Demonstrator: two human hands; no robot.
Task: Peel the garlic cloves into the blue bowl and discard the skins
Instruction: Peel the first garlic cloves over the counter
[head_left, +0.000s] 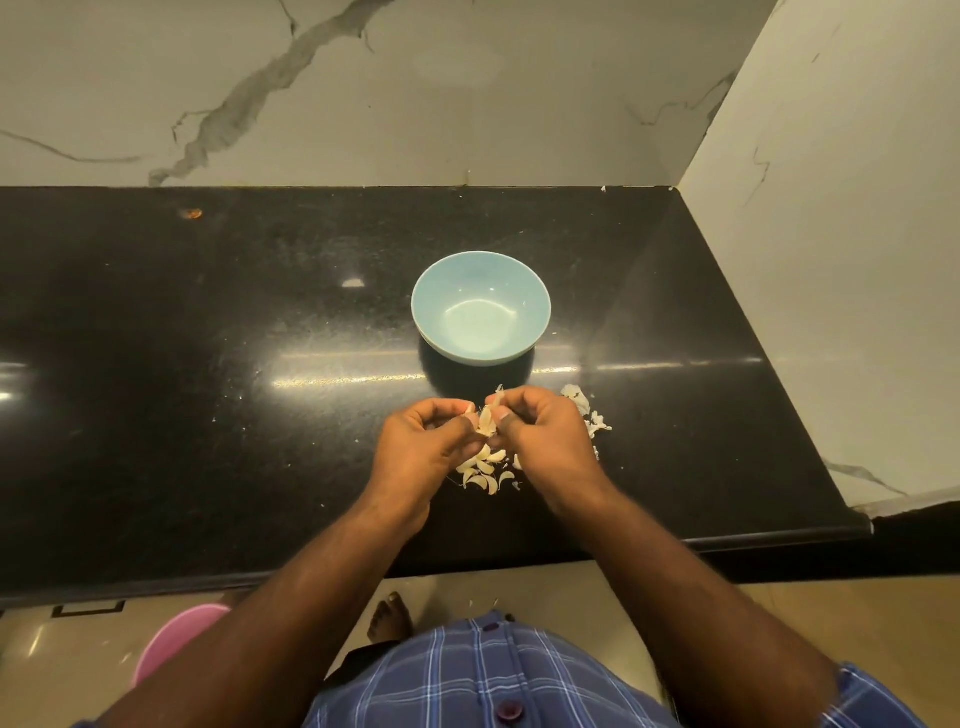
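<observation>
Looking down over the black desk (208, 415), I see both of my forearms reaching forward and converging just in front of the blue bowl (481, 307). My left hand (427, 446) and right hand (540, 435) meet knuckle to knuckle above the desk, backs turned up toward the camera, fingers curled inward. Between them sits one garlic clove (486, 420), pinched from both sides: the left thumb and fingertips hold its left side, the right thumb and forefinger nip its upper right, where a sliver of pale skin sticks up. So each grip is clenched on that same clove.

Beneath the hands, a small heap of unpeeled cloves (483, 475) lies on the desk, partly hidden by my wrists. Loose skins (584, 410) are scattered just to the right of my right hand, near the desk's angled edge. The bowl stands upright a little beyond the hands, and I can see nothing inside it.

Down by the floor (727, 613), a pink tub (171, 644) shows under my left forearm.
</observation>
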